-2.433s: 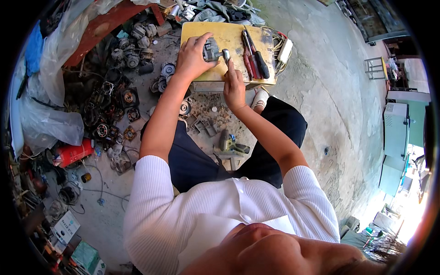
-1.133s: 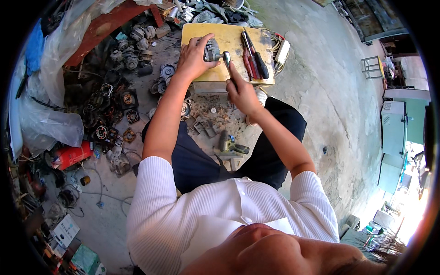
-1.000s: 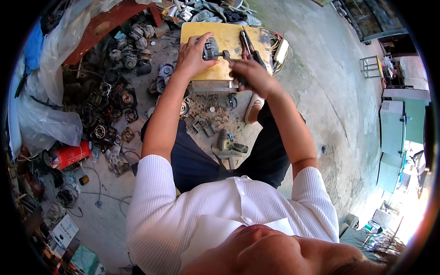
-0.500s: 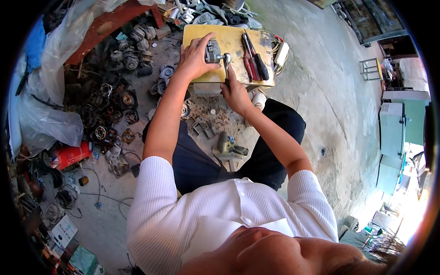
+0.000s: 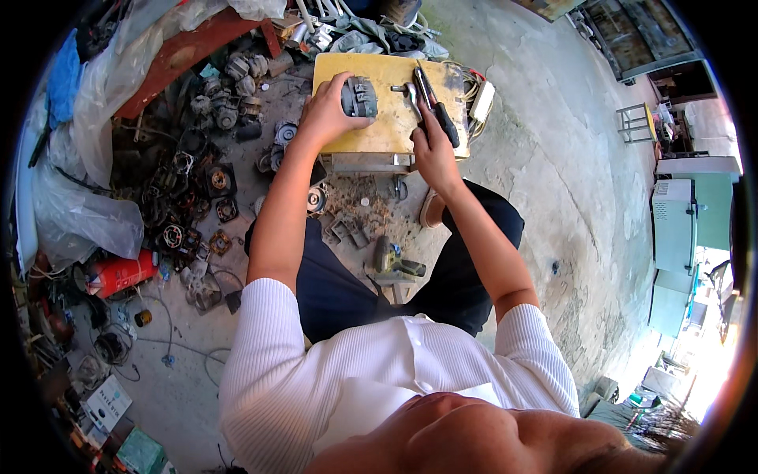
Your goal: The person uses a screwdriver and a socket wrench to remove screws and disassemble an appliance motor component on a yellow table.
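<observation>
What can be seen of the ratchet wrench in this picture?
The ratchet wrench has a rounded, shiny silver head, metal by its look, with a short socket piece jutting left. The right hand grips its handle, hiding most of it. The head points away from the person, over the yellow tabletop, clear of the grey motor part. Whether it touches the black-handled tool beside it is hard to tell.

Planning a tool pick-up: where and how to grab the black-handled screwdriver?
Probably by its thick black handle, coming from the right: the handle end lies nearer the person, shaft pointing away, and the right hand with the ratchet crowds its left side.
</observation>
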A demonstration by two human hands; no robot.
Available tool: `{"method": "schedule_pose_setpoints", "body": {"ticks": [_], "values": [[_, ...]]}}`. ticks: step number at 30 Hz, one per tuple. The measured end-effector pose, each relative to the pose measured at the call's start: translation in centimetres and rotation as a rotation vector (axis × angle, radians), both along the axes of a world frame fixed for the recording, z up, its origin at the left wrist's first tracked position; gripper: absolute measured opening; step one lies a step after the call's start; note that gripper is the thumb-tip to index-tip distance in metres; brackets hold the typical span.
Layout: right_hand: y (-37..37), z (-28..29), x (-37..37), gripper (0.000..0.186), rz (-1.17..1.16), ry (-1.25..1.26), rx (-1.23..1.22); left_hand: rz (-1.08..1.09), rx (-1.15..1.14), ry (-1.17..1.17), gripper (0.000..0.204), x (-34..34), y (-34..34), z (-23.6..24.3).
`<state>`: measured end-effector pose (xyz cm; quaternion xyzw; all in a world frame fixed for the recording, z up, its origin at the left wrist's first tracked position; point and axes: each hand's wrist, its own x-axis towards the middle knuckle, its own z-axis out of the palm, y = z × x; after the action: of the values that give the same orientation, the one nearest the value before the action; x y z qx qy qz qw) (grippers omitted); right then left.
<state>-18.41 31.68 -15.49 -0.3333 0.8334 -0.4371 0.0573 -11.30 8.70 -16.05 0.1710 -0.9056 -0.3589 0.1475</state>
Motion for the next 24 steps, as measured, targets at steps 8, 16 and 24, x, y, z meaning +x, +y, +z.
{"method": "schedule_pose_setpoints", "body": {"ticks": [8,16,24], "values": [[-2.8,2.9,-2.9,0.042,0.041,-0.314,0.038,0.042,-0.092,-0.040,0.093,0.6,1.3,0.9],[-3.6,7.4,-2.5,0.047,0.138,-0.548,0.205,0.004,-0.065,-0.022,0.093,0.9,1.3,0.7],[-4.9,12.1,-4.7,0.032,0.167,-0.481,0.431,-0.008,-0.262,0.258,0.090,0.1,1.4,-0.5]]}}
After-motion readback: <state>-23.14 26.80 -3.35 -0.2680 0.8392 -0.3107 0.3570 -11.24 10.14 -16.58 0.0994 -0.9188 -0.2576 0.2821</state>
